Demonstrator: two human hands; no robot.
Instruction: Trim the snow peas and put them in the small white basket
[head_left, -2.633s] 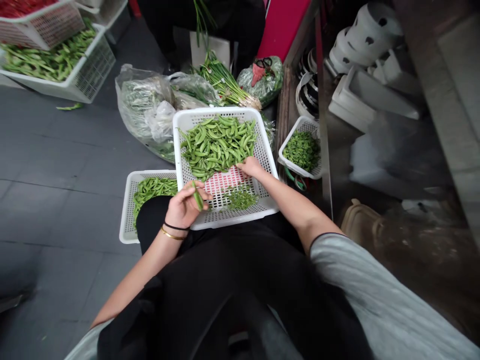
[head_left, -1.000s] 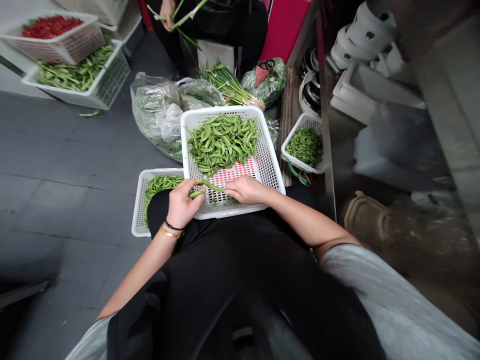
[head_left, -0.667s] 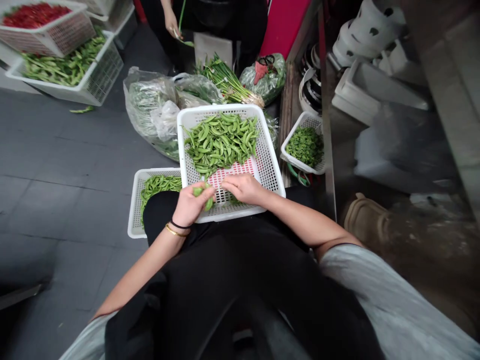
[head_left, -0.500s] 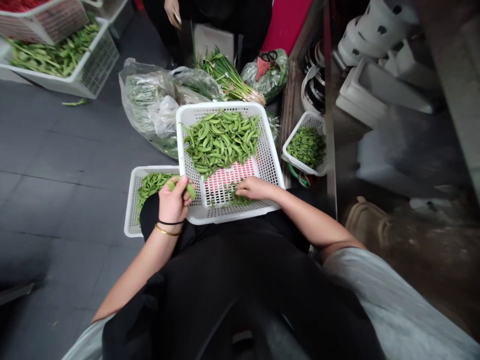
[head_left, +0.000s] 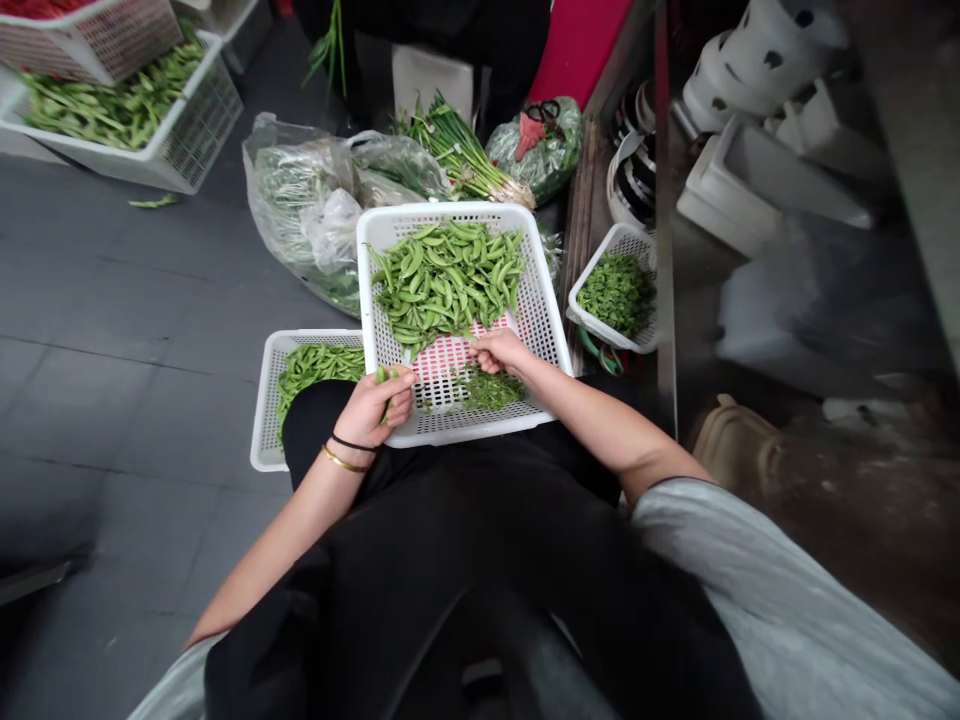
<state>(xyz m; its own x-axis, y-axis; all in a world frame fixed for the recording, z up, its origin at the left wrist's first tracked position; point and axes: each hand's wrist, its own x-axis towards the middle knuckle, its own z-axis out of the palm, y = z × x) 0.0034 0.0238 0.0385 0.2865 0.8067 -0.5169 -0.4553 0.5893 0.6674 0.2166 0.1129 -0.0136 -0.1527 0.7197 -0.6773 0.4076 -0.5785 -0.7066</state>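
Note:
A white plastic basket (head_left: 551, 345) rests on my lap, with a heap of green pea pods (head_left: 450, 275) in its far part. Closed around a few pea pods, my left hand (head_left: 381, 405) is at the basket's near left corner. My right hand (head_left: 501, 352) is inside the basket with its fingers pinched together, just short of the heap. Whatever is between those fingertips is too small to make out. Below that hand lies a small pile of green trimmings (head_left: 491, 390) on the basket floor.
Left of my knee stands a second basket of pods (head_left: 259, 430). Beyond my lap are plastic bags of greens (head_left: 292, 190) and a bunch of green onions (head_left: 465, 160). A small basket of leaves (head_left: 592, 318) stands right, beside a metal-edged shelf (head_left: 664, 200). A co-worker sits opposite.
My right hand has lifted off the trimmings toward the heap. My left hand has moved slightly right and turned inward with its pods. The co-worker's hand has left view; green stalks now hang there.

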